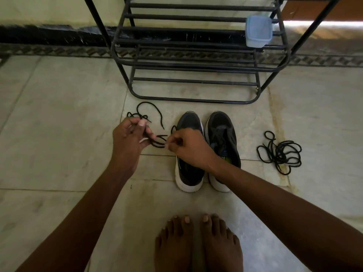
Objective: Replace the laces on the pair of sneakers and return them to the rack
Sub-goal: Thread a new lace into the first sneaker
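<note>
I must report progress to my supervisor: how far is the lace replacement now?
Early stage. The left dark sneaker with white sole looks unlaced; the right one keeps a lace. In hand: the left hand and right hand pinch a black lace between them. A coiled black lace waits on the floor. Left: lacing, then the black metal rack.

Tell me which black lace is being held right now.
The lace left of the sneakers, pinched between left hand and right hand; the tangled lace lies untouched on the right.
</note>
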`<action>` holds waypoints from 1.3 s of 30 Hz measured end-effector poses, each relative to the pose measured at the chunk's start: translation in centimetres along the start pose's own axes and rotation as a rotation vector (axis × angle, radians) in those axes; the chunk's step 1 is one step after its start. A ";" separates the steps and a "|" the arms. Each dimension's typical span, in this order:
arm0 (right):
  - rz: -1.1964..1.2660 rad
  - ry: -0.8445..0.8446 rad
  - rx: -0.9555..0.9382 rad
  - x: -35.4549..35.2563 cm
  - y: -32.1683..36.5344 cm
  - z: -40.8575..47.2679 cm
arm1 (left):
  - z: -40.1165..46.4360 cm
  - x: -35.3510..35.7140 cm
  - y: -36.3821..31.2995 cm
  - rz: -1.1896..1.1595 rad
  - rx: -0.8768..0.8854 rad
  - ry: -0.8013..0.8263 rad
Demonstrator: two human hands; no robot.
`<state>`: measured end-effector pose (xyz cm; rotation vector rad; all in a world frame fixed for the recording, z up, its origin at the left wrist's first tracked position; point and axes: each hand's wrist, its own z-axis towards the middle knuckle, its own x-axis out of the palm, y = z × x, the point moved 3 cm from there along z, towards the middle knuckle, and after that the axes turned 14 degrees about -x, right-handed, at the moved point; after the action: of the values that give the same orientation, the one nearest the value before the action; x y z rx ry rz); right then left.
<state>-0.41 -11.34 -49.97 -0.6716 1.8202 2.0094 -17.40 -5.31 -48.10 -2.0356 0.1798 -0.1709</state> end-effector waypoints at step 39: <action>-0.028 -0.054 0.393 -4.8 -7.5 -1.5 | 6.9 9.6 4.3 0.950 0.093 0.118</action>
<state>7.86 -11.71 -53.55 -0.5142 2.0753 1.5659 -6.89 -3.16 -54.62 -1.6517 1.1483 0.2927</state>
